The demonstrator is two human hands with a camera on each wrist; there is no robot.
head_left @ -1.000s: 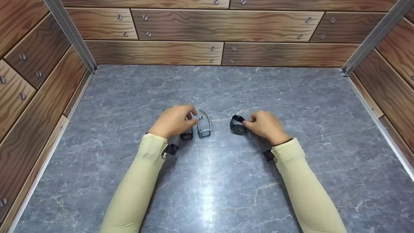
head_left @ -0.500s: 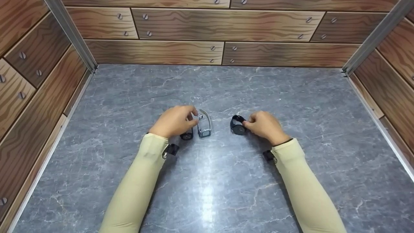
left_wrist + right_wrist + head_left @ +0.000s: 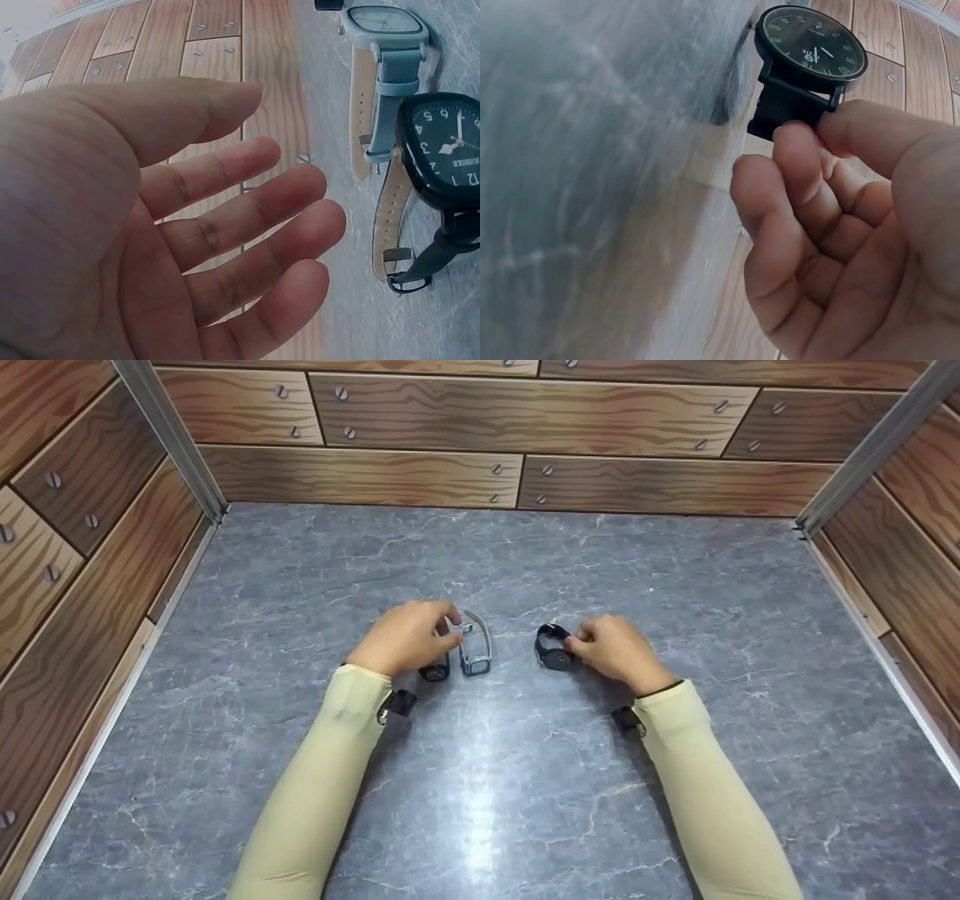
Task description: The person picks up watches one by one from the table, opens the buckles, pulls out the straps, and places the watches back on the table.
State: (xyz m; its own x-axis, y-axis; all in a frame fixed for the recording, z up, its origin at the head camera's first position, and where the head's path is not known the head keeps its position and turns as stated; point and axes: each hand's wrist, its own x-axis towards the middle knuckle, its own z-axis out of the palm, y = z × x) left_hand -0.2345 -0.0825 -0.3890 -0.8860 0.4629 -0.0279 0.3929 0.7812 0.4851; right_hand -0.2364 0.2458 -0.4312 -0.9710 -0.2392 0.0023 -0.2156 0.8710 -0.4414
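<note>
Pinched by its black strap, a round black-dial wristwatch is in my right hand. In the right wrist view the thumb and index finger close on the strap just below the watch case, and the other fingers curl in. My left hand holds nothing, its fingers loosely bent. Beside it on the table are a black square-cased wristwatch and a light blue wristwatch with a pale strap lining. The left wrist view shows a gap between the fingers and both watches. From the head, my hand partly hides the black square one.
The watches are on a grey marbled tabletop. Wood-patterned panels wall the back and both sides, with metal posts at the rear corners. A small black device is strapped at each wrist.
The head view has tilted slightly, so everything sits a few pixels differently. Both hands and the watches otherwise keep their places, with the right hand still pinching the round watch's strap.
</note>
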